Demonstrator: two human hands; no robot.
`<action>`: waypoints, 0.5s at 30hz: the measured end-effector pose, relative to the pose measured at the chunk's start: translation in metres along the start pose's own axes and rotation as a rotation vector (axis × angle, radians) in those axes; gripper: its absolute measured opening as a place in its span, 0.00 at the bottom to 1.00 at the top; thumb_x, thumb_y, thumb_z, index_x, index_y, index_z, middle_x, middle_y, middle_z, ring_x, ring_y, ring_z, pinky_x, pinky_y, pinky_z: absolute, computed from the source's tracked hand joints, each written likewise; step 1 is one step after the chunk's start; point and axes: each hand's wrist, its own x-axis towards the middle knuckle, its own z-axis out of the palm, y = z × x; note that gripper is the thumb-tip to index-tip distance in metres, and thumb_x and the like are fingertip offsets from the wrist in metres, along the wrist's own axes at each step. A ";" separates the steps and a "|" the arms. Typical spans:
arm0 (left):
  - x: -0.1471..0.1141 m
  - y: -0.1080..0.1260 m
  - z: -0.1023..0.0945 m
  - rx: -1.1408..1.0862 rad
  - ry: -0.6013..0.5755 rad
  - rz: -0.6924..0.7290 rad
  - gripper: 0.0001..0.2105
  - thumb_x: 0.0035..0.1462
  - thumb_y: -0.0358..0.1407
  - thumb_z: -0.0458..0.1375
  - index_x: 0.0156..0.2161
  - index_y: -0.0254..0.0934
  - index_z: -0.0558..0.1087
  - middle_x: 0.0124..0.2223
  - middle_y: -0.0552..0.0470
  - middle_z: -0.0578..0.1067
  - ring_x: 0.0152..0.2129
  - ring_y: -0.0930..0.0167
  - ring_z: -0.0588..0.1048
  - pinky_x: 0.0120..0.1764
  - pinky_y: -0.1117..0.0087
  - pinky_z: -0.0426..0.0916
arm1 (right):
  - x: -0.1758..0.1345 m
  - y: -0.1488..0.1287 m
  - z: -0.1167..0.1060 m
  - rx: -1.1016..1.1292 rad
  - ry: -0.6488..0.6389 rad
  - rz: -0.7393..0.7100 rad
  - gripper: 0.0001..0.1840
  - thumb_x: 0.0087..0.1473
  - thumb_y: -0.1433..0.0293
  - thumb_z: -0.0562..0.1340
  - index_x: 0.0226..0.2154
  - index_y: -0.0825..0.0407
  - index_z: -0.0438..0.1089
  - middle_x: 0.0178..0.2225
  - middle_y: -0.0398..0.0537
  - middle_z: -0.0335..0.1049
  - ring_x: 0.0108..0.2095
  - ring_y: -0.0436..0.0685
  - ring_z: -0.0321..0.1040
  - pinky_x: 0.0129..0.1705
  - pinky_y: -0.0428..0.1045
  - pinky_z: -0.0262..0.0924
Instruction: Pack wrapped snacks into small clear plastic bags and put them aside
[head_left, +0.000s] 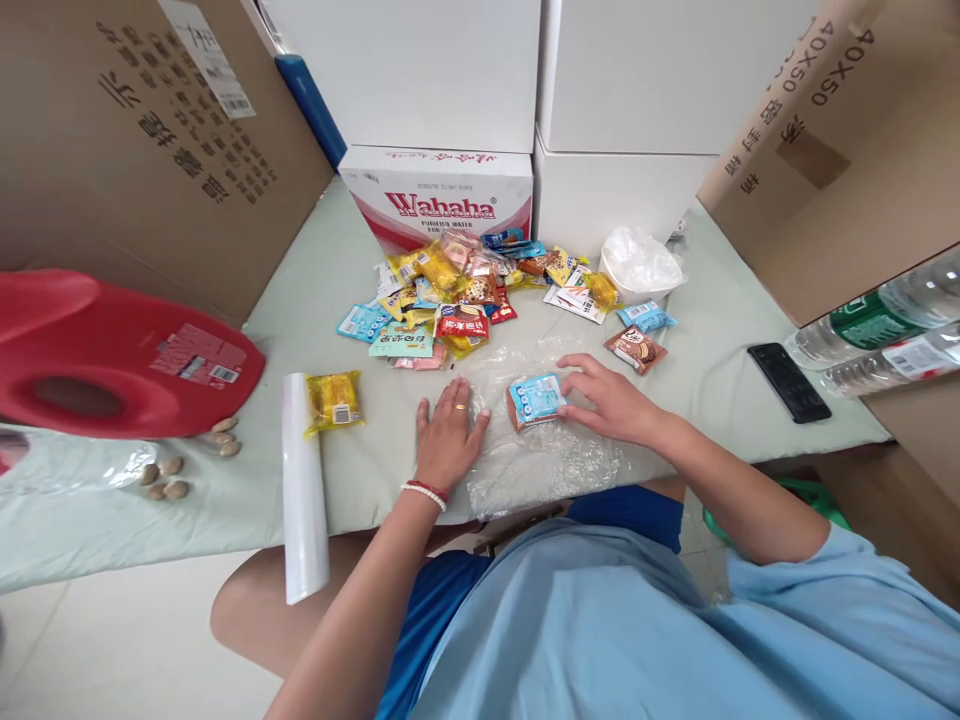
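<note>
A sheet of clear plastic film (517, 470) lies crumpled on the table before me. On it rests a blue snack packet (536, 398), stacked over a brown packet (515, 416) whose left edge peeks out. My right hand (611, 400) pinches the right end of the blue packet between thumb and fingers. Flat on the tabletop, fingers spread, my left hand (450, 435) touches the film's left edge and holds nothing. Farther left, a yellow snack packet (335, 400) sits against a white roll (304, 500) that overhangs the front edge.
A heap of mixed snack packets (457, 290) lies before a Wahaha carton (442, 195). To the right are a white bowl (630, 280) with a plastic bag (637, 255), a phone (789, 382) and bottles (862, 330). A red jug (127, 350) and several nuts (165, 480) occupy the left.
</note>
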 end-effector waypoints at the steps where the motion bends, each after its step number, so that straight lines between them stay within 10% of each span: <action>1: 0.001 -0.003 -0.001 -0.042 0.006 0.000 0.29 0.71 0.49 0.44 0.71 0.37 0.59 0.73 0.37 0.60 0.71 0.56 0.59 0.70 0.38 0.48 | -0.014 0.002 -0.005 0.021 0.024 -0.012 0.06 0.66 0.65 0.63 0.41 0.50 0.69 0.53 0.56 0.72 0.49 0.60 0.73 0.49 0.54 0.67; 4: 0.000 -0.009 -0.006 -0.105 0.092 0.037 0.30 0.68 0.49 0.51 0.70 0.37 0.60 0.75 0.36 0.57 0.72 0.55 0.56 0.70 0.43 0.53 | -0.059 0.005 -0.008 0.063 0.015 -0.032 0.07 0.69 0.64 0.60 0.39 0.49 0.69 0.39 0.50 0.75 0.40 0.58 0.72 0.44 0.53 0.67; 8: -0.009 -0.008 -0.015 0.052 0.263 0.162 0.27 0.64 0.40 0.58 0.66 0.37 0.66 0.74 0.36 0.57 0.73 0.52 0.51 0.71 0.42 0.46 | -0.110 0.010 0.012 0.028 0.017 -0.035 0.15 0.63 0.60 0.67 0.47 0.49 0.69 0.53 0.58 0.72 0.51 0.64 0.68 0.52 0.59 0.67; 15: -0.013 -0.017 -0.016 0.153 0.126 0.345 0.14 0.67 0.33 0.51 0.47 0.43 0.79 0.60 0.44 0.77 0.66 0.55 0.66 0.69 0.39 0.49 | -0.128 0.022 0.040 -0.037 -0.036 -0.019 0.06 0.65 0.67 0.63 0.45 0.49 0.73 0.56 0.59 0.70 0.54 0.65 0.66 0.54 0.63 0.67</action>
